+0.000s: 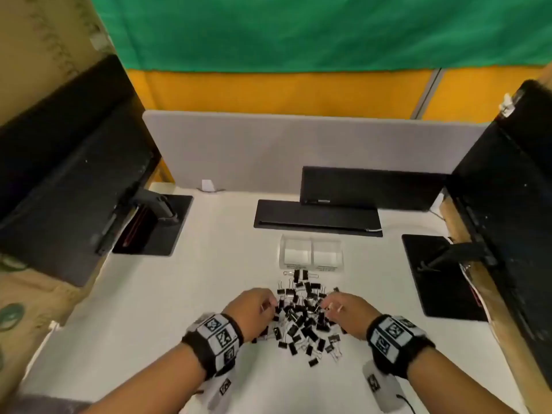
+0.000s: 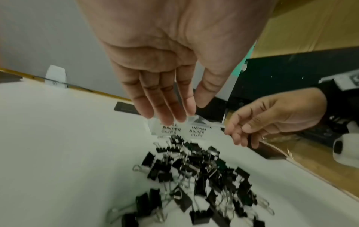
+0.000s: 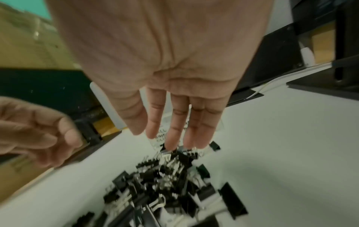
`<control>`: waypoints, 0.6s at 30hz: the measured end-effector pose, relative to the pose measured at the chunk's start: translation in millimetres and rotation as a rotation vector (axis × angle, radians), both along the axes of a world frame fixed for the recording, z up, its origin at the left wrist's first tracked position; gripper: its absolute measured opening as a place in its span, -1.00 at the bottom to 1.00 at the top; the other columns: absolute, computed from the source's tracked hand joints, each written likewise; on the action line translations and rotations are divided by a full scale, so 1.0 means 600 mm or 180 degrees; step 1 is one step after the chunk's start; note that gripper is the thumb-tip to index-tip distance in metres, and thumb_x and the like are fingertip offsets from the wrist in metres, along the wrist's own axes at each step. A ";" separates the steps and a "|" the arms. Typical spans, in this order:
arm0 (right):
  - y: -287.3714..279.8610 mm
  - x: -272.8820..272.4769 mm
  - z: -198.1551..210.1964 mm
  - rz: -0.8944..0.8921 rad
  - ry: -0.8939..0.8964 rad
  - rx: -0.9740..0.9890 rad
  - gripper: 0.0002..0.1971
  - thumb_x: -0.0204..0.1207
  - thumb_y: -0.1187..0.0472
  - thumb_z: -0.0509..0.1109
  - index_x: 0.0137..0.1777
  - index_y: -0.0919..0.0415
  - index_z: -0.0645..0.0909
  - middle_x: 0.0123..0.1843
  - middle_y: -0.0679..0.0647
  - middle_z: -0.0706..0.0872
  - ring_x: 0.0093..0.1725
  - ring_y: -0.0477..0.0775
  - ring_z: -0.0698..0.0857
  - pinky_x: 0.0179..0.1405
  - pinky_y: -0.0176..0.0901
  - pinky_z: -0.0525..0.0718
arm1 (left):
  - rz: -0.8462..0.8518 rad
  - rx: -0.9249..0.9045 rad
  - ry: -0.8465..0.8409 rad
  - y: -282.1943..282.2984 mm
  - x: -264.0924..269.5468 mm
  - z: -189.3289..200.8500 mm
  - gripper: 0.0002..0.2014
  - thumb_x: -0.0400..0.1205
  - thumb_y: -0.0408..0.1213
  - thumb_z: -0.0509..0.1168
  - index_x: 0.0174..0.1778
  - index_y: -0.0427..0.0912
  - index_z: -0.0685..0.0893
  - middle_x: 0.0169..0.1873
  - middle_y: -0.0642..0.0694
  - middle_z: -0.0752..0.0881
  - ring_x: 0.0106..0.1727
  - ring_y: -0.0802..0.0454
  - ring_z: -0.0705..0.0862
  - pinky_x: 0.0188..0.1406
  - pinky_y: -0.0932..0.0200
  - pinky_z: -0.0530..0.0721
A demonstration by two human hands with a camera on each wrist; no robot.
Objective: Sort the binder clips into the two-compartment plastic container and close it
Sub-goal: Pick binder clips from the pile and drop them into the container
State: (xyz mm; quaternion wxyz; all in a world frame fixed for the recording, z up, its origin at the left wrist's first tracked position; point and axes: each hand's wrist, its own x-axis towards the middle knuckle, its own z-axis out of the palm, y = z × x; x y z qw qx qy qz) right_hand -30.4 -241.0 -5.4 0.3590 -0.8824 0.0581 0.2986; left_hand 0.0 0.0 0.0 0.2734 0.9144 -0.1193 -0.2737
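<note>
A heap of black binder clips [image 1: 301, 318] lies on the white desk in front of me. Just behind it stands the clear two-compartment container [image 1: 311, 254]. Its front labels [image 2: 186, 130] read small and medium binder clips, and no clips show inside. My left hand [image 1: 265, 306] hovers over the heap's left side. In the left wrist view, my left hand [image 2: 184, 113] has straight fingers and holds nothing. My right hand [image 1: 331, 306] hovers over the right side. In the right wrist view, my right hand [image 3: 155, 138] is also straight-fingered and empty, its fingertips just above the clips [image 3: 170, 176].
Black monitors flank the desk, their stand bases at the left [image 1: 155, 225] and right [image 1: 439, 276]. A black keyboard-like slab [image 1: 316, 218] lies behind the container, in front of a grey divider panel [image 1: 298, 144]. A cardboard box [image 1: 21, 294] sits at the far left.
</note>
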 end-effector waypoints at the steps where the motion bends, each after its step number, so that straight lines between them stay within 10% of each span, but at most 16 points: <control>1: 0.008 0.008 -0.014 0.0071 -0.0009 -0.0110 -0.75 0.64 0.12 0.21 0.27 -0.04 0.56 0.10 -0.08 0.59 0.05 0.02 0.69 -0.05 -0.25 0.67 | -0.0043 0.0074 0.0010 -0.010 0.007 -0.016 -0.80 0.65 -0.22 0.17 0.13 -0.02 0.63 0.01 0.02 0.64 -0.02 0.04 0.66 0.03 0.19 0.65; 10: 0.018 0.003 -0.108 0.0289 -0.0138 -0.1231 -0.46 0.61 0.21 0.20 0.57 -0.15 0.27 0.54 0.20 0.32 0.50 0.22 0.35 0.40 0.03 0.48 | -0.0121 0.0673 -0.0240 -0.052 0.026 -0.103 -0.66 0.58 -0.23 0.27 0.30 -0.05 0.57 0.20 -0.18 0.51 0.26 -0.16 0.52 0.26 -0.01 0.60; 18: -0.029 0.021 -0.117 -0.0169 -0.0526 -0.0995 -0.64 0.62 0.22 0.20 0.39 -0.02 0.52 0.29 0.17 0.53 0.28 0.18 0.55 0.23 -0.01 0.59 | 0.0183 0.0517 -0.0386 -0.072 0.076 -0.123 -0.67 0.60 -0.36 0.27 0.30 -0.18 0.56 0.23 -0.24 0.53 0.27 -0.22 0.55 0.21 0.02 0.55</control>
